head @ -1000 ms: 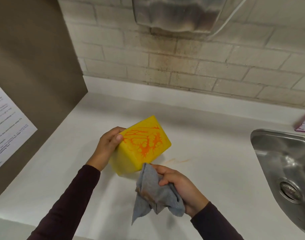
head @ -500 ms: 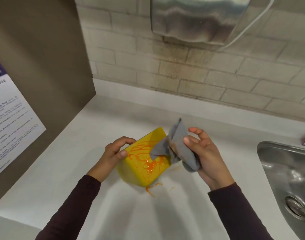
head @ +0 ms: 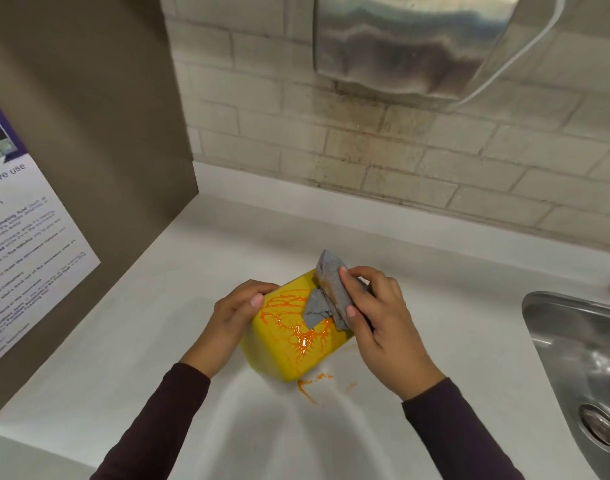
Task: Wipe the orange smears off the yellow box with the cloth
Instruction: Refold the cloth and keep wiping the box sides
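Observation:
A yellow box (head: 279,351) is held tilted over the white counter, its upper face covered in wet orange smears (head: 298,332). My left hand (head: 232,317) grips the box's left side, thumb on the top face. My right hand (head: 376,320) is closed on a bunched grey cloth (head: 326,296), which presses against the far right part of the smeared face. The cloth shows an orange-brown stain along one fold. The box's right edge is hidden behind the cloth and my right hand.
Orange drips (head: 308,386) lie on the white counter (head: 158,341) just below the box. A steel sink (head: 580,358) sits at the right. A brown panel with a printed notice (head: 26,237) stands at left. A metal dispenser (head: 411,43) hangs on the brick wall.
My right hand rose from below the box with the cloth and now presses it on the upper right of the smeared face. Orange drips appeared on the counter.

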Demonstrator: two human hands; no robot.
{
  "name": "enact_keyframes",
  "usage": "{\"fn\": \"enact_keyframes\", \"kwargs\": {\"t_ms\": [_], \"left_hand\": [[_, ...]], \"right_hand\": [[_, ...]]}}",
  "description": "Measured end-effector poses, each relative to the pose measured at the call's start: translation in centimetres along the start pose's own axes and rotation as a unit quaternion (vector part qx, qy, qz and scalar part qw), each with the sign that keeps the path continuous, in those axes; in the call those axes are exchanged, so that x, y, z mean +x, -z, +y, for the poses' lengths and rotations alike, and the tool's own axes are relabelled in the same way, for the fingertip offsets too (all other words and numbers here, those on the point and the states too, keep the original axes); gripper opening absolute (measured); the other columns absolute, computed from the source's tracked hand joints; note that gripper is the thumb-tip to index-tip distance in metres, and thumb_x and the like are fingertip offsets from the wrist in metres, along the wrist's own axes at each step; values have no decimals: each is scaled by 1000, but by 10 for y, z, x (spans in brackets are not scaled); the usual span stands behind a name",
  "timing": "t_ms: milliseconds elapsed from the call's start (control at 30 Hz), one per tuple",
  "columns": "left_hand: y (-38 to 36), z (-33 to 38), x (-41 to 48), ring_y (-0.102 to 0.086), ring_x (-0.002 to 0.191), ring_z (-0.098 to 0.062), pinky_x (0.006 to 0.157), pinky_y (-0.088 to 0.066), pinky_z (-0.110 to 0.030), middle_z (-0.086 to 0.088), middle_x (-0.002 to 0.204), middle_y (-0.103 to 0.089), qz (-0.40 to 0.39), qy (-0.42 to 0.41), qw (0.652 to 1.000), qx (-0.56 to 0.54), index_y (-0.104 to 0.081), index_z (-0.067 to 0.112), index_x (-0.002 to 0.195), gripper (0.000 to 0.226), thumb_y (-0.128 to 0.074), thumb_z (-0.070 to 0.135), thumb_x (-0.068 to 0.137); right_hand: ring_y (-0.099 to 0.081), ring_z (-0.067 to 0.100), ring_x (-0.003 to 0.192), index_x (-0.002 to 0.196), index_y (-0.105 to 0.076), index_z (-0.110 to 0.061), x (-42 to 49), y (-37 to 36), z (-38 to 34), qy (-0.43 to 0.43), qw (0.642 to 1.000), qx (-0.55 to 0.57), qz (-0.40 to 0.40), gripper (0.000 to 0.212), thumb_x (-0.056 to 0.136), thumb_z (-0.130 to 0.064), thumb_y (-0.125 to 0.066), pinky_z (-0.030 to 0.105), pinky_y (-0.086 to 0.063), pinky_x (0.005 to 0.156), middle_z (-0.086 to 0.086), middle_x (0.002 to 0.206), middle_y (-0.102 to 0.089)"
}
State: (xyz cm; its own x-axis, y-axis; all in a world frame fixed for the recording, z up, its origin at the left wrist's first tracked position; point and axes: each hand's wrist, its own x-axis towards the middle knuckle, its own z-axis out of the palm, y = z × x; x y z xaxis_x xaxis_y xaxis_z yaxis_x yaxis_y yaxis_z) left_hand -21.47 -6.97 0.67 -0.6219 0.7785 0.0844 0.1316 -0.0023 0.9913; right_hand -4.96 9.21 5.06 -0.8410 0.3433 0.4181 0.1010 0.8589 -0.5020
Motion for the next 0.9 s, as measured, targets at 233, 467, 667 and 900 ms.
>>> {"fn": "enact_keyframes", "kwargs": {"t_ms": [233, 467, 667, 900], "left_hand": [[0, -3, 2, -62, 100, -9, 86, -44, -27, 9, 101, -68, 16, 3, 1000, -14, -68, 37, 96, 42, -40, 59, 75], [1, -5, 6, -63, 95, -3, 79, -48, -16, 14, 97, -68, 4, -1, 1000, -12, -69, 44, 91, 37, -40, 59, 72], [1, -5, 6, -63, 90, -1, 76, -48, -13, 5, 95, -68, 24, -2, 999, -26, -66, 33, 92, 41, -42, 58, 71], [0, -3, 5, -62, 91, -4, 78, -47, -15, 3, 96, -67, 22, -11, 1000, -6, -65, 25, 94, 47, -40, 57, 72]], "right_hand": [[-42, 8, 117, 140, -38, -17, 14, 32, 8, 94, 983, -78, -138, 55, 88, -36, -45, 27, -38, 99, -3, 138, -41], [-1, 9, 143, 147, -12, -12, 9, 3, 2, 100, 981, -55, -156, 62, 97, -36, -38, 34, -6, 118, 2, 157, -6], [-12, 10, 142, 142, -30, -13, 13, -13, -4, 92, 992, -8, -88, 47, 97, -22, -39, 37, -13, 117, 1, 152, -23], [-35, 19, 134, 126, -52, -6, -10, -6, 22, 166, 982, -32, -81, 37, 93, -19, -42, 37, -25, 112, 6, 143, -40]]}}
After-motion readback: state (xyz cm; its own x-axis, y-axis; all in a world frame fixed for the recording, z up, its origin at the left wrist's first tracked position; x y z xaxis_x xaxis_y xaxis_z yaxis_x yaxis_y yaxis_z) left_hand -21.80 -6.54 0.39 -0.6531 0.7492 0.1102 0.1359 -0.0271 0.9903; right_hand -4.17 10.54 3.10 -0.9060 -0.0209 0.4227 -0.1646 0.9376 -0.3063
